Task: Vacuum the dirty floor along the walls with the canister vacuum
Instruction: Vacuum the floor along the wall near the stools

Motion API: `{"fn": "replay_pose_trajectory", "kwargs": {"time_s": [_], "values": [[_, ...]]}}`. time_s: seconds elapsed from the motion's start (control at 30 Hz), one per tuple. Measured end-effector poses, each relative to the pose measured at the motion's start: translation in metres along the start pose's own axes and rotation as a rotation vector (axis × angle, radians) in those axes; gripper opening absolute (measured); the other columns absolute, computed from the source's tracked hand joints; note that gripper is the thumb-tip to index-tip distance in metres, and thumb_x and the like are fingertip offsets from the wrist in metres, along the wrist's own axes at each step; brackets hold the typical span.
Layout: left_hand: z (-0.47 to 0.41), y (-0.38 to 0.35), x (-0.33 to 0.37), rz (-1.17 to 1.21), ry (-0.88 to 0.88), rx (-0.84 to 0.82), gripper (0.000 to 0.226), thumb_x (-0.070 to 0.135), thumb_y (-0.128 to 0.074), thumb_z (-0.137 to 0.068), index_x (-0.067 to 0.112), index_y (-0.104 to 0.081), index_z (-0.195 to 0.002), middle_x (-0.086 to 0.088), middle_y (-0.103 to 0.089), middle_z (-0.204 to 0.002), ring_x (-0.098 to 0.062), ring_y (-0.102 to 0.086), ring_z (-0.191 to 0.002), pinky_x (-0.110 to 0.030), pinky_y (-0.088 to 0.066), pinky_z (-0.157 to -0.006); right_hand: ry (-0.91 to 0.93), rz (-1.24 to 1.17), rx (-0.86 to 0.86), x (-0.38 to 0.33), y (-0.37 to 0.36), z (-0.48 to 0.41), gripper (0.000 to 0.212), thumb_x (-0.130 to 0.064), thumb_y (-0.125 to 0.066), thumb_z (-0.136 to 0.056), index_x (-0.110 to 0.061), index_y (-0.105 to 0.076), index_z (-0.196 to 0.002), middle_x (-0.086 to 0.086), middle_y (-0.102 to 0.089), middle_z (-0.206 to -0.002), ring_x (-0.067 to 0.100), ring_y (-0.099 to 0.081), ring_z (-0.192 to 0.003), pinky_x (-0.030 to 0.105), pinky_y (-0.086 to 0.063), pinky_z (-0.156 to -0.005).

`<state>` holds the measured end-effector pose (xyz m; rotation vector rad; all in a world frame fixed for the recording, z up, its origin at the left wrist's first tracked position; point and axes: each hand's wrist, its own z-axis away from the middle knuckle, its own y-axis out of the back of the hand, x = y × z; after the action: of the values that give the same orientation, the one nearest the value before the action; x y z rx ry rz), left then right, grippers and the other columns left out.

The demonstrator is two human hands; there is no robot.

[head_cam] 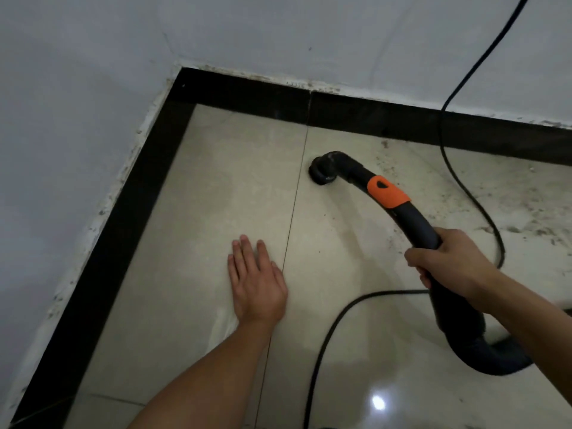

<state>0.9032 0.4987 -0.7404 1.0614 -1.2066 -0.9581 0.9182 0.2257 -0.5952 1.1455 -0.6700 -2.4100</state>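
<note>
My right hand (448, 263) grips the curved black vacuum handle (414, 219), which carries an orange slider (387, 191). The round black nozzle (323, 168) rests on the beige floor tile (216, 193) close to the black border strip (247, 94) along the far wall. My left hand (257, 281) lies flat on the tile, fingers spread, to the left of the nozzle. The black hose (492, 351) curls away behind my right wrist. Dirt and debris (520, 209) speckle the floor to the right of the nozzle. The canister itself is out of view.
Two pale walls (77, 88) meet in a corner at the upper left. A black power cord (455, 97) hangs down the far wall and loops across the floor on the right. Another stretch of cord (328, 332) runs toward the bottom edge.
</note>
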Motion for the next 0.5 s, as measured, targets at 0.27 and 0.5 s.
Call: {"fn": "replay_pose_trajectory", "kwargs": {"time_s": [0.27, 0.5], "values": [[-0.003, 0.002, -0.006, -0.006, -0.038, -0.017, 0.054, 0.029, -0.03, -0.097, 0.005, -0.039, -0.145, -0.019, -0.028, -0.155, -0.037, -0.02, -0.145, -0.046, -0.012, -0.119, -0.082, 0.007, -0.04, 0.055, 0.019, 0.06, 0.014, -0.006, -0.071, -0.077, 0.003, -0.06, -0.08, 0.012, -0.06, -0.053, 0.024, -0.056, -0.045, 0.034, -0.051, -0.05], [0.007, 0.003, -0.02, 0.032, -0.166, -0.037, 0.049, 0.025, -0.037, -0.101, 0.01, -0.037, -0.147, -0.014, -0.025, -0.158, -0.033, -0.014, -0.147, -0.041, -0.007, -0.12, -0.063, 0.043, -0.041, 0.1, 0.005, 0.112, 0.013, -0.004, -0.07, -0.078, 0.003, -0.06, -0.081, 0.014, -0.061, -0.052, 0.025, -0.056, -0.044, 0.033, -0.049, -0.048]]}}
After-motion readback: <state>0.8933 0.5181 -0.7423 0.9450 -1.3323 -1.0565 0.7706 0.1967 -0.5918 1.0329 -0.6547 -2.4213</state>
